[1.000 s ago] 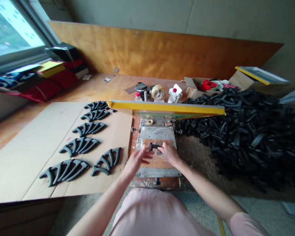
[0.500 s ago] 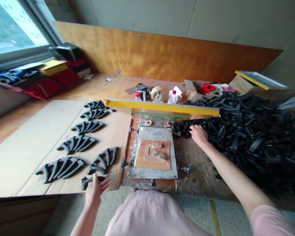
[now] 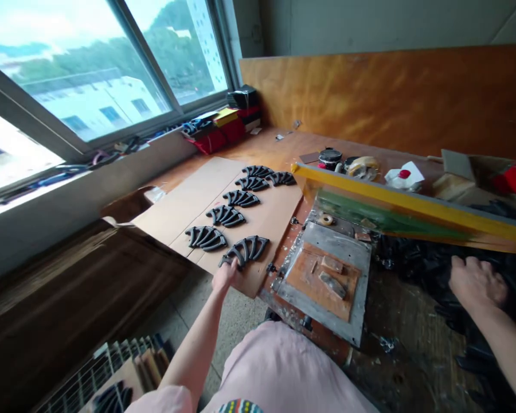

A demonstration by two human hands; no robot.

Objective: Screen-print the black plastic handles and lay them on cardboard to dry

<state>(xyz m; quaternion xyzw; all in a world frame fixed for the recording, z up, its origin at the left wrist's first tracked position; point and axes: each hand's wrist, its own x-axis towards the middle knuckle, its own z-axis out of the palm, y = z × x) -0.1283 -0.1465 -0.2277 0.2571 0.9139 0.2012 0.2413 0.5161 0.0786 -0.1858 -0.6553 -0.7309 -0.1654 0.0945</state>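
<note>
The left hand [image 3: 226, 276] touched the lower end of a black arched part [image 3: 245, 249] lying on a cardboard sheet [image 3: 189, 209], nearest of several matching parts [image 3: 226, 215] set out in a column. The right hand [image 3: 477, 282] rested, fingers curled, on a dark heap of black parts [image 3: 406, 261] at the right of the table [image 3: 279, 140]. Between the hands lay a metal plate [image 3: 339, 241] carrying a brown board [image 3: 316, 281], just below a tilted, yellow-edged screen frame [image 3: 413, 209].
</note>
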